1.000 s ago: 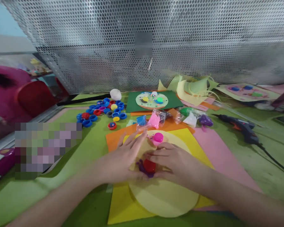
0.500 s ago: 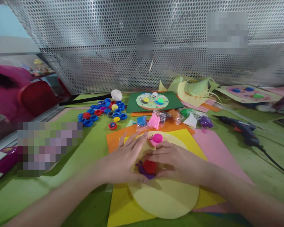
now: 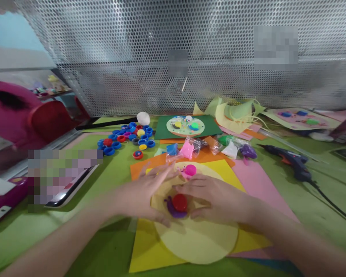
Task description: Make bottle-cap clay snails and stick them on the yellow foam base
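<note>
A snail with a red bottle-cap shell and a purple clay body [image 3: 177, 207] lies on the pale yellow paper disc [image 3: 202, 244]. My left hand [image 3: 141, 196] hovers around its left side, thumb and fingers apart, holding nothing. On the other side is my right hand [image 3: 219, 196], slightly curled, with a gap between thumb and fingers and nothing in it. Neither hand visibly grips the snail. Just beyond the fingertips sits a pink snail [image 3: 190, 171] on the same disc. Under the disc is a bright yellow sheet [image 3: 145, 254].
Bottle caps [image 3: 132, 134] are heaped at the back left. Bagged clay [image 3: 187, 148] lies behind the disc. A glue gun [image 3: 291, 161] with its cord rests at right, a phone-like device [image 3: 72, 188] at left. A finished-looking disc [image 3: 185, 126] lies before the perforated metal panel [image 3: 127, 50].
My left hand has drawn a little left, away from the purple and red snail, widening the gap. My right hand stays close beside it. The whole view has shifted slightly.
</note>
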### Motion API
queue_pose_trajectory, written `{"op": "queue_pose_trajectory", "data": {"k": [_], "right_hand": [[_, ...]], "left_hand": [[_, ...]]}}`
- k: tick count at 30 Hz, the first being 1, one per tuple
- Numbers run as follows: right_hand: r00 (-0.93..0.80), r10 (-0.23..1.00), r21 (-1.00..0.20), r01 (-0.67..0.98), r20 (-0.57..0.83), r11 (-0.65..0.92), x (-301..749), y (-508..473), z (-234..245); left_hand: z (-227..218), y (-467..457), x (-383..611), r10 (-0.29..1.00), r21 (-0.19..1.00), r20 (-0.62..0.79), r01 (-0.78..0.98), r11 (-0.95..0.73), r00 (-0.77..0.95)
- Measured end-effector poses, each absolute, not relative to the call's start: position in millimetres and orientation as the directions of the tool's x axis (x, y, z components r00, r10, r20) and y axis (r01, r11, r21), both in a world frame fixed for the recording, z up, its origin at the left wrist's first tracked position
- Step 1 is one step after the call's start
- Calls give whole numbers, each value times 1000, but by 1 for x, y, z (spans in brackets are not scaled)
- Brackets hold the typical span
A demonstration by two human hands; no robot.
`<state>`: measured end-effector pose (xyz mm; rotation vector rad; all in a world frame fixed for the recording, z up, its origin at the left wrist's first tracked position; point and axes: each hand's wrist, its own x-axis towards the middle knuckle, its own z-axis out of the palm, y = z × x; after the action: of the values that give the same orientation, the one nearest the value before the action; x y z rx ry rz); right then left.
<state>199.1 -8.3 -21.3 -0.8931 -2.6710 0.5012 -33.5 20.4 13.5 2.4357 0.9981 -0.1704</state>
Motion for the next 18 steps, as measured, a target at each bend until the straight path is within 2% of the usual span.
{"op": "queue_pose_trajectory", "data": {"k": [5,8,14,18], "right_hand": [[-824,491,-261,426,284,866,197,-15,-18],[-850,401,-228,339,340,913,194,-20,-16],[-878,387,-213,336,281,918,187,-22,-19],[-895,374,-201,331,241,922,187,-24,-21]], "left_hand": [[21,21,-50,639,439,-298,696,-568,709],[29,16,-48,629,475,-314,691,-545,711],[37,12,-39,573,539,-323,644,-543,753],[31,14,-42,583,514,-280,632,-580,763]]}}
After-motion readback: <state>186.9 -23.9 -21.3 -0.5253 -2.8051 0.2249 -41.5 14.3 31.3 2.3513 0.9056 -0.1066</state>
